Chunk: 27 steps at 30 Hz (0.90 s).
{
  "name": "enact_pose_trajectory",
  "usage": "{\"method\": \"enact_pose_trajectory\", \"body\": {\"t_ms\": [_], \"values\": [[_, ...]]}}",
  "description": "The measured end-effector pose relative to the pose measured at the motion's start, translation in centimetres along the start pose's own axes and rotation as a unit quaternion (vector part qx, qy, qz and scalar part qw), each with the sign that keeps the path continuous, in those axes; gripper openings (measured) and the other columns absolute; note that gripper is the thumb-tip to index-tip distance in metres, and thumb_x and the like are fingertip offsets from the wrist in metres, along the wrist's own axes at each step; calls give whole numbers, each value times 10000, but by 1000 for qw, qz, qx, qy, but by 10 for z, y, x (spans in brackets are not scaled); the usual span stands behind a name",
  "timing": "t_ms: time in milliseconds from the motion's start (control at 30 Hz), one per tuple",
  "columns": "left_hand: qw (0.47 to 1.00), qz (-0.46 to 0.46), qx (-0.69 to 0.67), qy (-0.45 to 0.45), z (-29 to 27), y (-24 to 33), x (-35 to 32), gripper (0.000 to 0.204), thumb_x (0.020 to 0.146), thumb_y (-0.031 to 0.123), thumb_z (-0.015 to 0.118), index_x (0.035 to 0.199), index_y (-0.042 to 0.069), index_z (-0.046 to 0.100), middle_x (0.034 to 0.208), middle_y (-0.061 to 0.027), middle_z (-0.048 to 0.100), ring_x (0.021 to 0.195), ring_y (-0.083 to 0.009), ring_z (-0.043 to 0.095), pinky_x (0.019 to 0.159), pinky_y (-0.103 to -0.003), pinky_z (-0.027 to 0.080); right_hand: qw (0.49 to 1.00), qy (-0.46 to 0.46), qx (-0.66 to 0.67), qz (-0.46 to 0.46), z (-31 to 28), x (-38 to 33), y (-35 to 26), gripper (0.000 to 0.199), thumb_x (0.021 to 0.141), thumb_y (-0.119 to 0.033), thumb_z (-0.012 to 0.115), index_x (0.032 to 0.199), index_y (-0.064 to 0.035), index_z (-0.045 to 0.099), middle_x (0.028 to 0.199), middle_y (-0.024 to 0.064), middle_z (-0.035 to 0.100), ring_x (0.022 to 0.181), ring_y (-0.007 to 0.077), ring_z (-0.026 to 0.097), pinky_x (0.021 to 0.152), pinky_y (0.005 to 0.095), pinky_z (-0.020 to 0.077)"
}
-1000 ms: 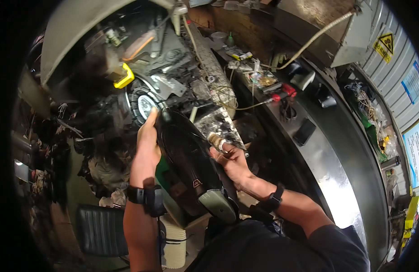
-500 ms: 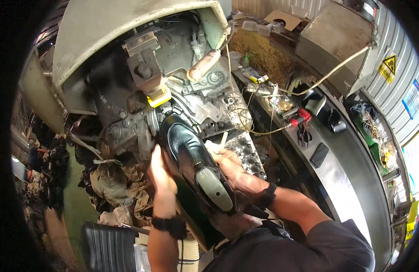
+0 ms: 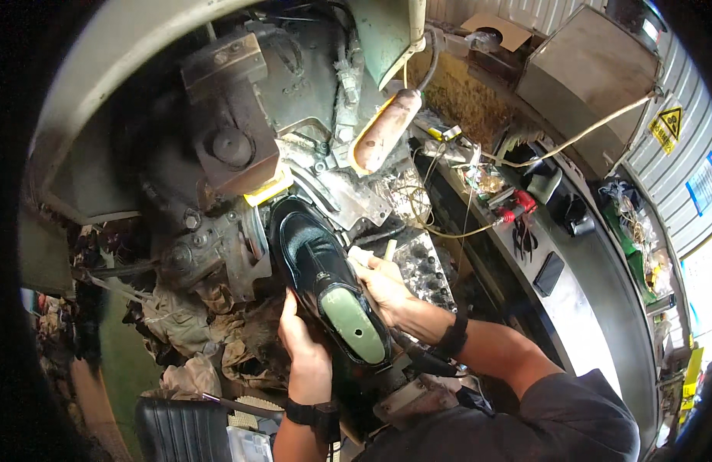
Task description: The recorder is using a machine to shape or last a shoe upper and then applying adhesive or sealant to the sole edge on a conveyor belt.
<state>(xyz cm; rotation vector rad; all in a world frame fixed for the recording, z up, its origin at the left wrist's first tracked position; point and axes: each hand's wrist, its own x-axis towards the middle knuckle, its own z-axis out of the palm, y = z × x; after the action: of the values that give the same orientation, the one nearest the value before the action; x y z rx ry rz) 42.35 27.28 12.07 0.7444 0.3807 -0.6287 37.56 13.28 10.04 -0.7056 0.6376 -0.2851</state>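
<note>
A black leather shoe (image 3: 308, 245) sits toe-first against the metal parts of a machine, below its yellow block (image 3: 269, 188). In the shoe's opening shows the pale green top of a last (image 3: 348, 316), with one small hole. My left hand (image 3: 304, 335) is closed against the shoe's left side near the heel, its fingers partly hidden underneath. Along the right side, my right hand (image 3: 388, 291) grips the shoe. A small whitish piece (image 3: 361, 256) shows at my right fingertips; I cannot make out what it is.
A lit lamp (image 3: 387, 132) hangs right of the machine head (image 3: 233, 142). On the metal bench (image 3: 579, 308) at right lie a red tool (image 3: 518, 205) and a black phone (image 3: 548, 273). Crumpled brown cloth (image 3: 179, 316) lies left, with a black chair (image 3: 183, 430) nearer me.
The view has moved closer to the machine, so the lamp and machine head look larger. My left hand has shifted back along the shoe toward the heel. My right hand keeps its grip.
</note>
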Motion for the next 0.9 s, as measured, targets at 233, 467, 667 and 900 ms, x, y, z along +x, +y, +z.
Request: {"method": "enact_pose_trajectory", "body": {"t_ms": [233,467,667,900], "values": [[998,42,-18,-48,-12,-24,15,439,1013,363,499,1234,-1,608,1215,-96,651,1035,-255,635,936,-386,499,999,-35,29,-2,-9,9,-2,212,959,-117,629,1144,-18,602,974,60,694,771,109,652,664,247,546],[996,71,-48,-20,-20,-42,39,439,1030,387,446,1184,20,632,1083,-96,693,917,-230,672,829,-348,545,994,-75,66,-37,-25,32,15,261,947,-98,645,1184,-13,579,984,80,699,789,142,677,675,287,583],[977,197,53,66,-14,-47,41,418,1023,377,467,1165,20,630,1041,-93,685,865,-218,676,777,-334,552,983,-131,126,-34,-26,41,17,321,956,-70,622,1256,-4,529,1039,121,696,840,189,695,734,338,613],[993,112,-7,29,-10,-35,40,417,1005,369,436,1091,15,638,965,-119,701,767,-239,691,695,-357,581,987,-123,102,-17,-20,28,13,342,963,-86,617,1272,18,512,1062,148,689,907,211,700,743,350,618]]}}
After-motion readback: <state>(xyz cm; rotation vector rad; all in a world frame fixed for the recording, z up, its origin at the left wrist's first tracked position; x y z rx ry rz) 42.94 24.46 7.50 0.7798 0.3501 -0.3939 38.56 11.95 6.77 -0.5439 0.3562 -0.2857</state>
